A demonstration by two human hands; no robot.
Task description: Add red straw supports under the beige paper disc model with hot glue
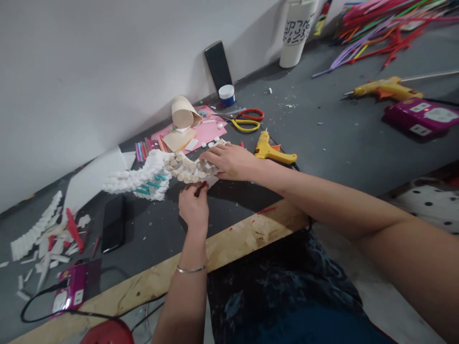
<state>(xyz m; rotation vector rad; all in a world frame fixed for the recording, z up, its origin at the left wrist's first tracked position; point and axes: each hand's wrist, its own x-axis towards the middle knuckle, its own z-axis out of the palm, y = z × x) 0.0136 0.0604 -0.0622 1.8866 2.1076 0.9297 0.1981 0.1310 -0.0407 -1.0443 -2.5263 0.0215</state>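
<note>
**Notes: both hands down, one flat, one pinching**

My right hand (231, 161) lies open, palm down, fingers spread over the cream paper coils (188, 168) of the craft piece (150, 174). Its other end is white crimped paper (134, 179) with teal strips (148, 185) set in. My left hand (192, 208) sits just below, fingers closed in a pinch on a small dark-red stick (199, 189) — too small to tell exactly what it is. A metal bangle (191, 269) circles that wrist.

The piece lies mid-table on the grey table (322, 143), well back from the near edge, where a plywood board (229, 248) runs. A yellow glue gun (274, 152) rests just beside my right hand; red-and-yellow-handled scissors (246, 119) lie beyond it, next to pink paper (210, 134).

Toward the far right corner: a second glue gun (383, 89), a magenta power box (421, 117) and pipe cleaners (387, 33). Near the left edge: a black phone (114, 223) and white paper scraps (43, 239). Along the far edge, a second phone (218, 67) leans on the wall (89, 71).
</note>
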